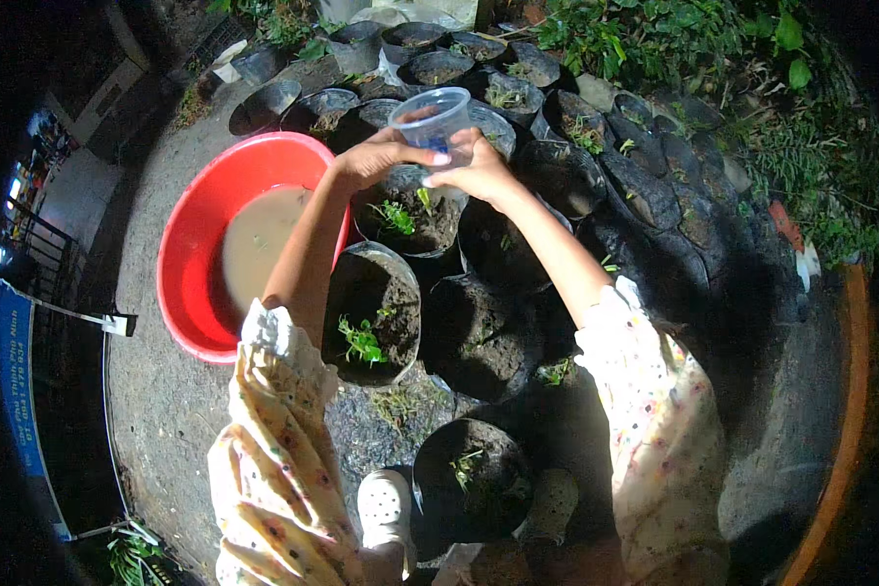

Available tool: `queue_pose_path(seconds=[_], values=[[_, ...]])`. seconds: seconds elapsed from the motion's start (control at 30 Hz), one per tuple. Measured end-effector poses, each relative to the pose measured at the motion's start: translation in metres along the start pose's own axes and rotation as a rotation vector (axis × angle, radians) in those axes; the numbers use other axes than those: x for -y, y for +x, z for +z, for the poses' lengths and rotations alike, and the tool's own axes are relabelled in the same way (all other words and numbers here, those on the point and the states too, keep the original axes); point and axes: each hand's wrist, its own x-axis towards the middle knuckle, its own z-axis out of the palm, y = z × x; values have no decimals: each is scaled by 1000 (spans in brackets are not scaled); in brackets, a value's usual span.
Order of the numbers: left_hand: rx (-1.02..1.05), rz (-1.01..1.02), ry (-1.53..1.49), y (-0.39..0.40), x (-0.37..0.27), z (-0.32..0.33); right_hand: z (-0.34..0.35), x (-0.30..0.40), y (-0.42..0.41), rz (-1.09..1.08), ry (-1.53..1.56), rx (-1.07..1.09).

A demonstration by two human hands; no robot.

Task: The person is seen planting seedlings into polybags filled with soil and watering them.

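Both my hands grip a clear plastic cup [431,121] above the pots. My left hand [378,157] holds its left side, with the thumb across the front. On the other side, my right hand [476,165] has its fingers and thumb around the lower part. The cup is tilted and its contents cannot be made out. Under my hands stands a black nursery pot [439,231] of soil with small green seedlings. Nearer to me, another pot [403,308] holds a leafy seedling [362,340]. A red plastic basin [190,271] of murky water [260,227] is beside my left forearm.
Several black pots of soil [436,67] crowd the ground ahead and to the right. One pot [476,476] stands between my feet, by a white clog [384,505]. Green plants [630,36] line the far right. A blue sign [16,366] bearing writing is at the left.
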Motion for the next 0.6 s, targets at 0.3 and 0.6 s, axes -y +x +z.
queue_pose_path(seconds=[0.3,0.6], values=[[-293,198,391,-18,1,-25,24,-12,10,293,586,-101],[-260,10,1232,-43,4,-44,76,-36,17,640,975,-118]])
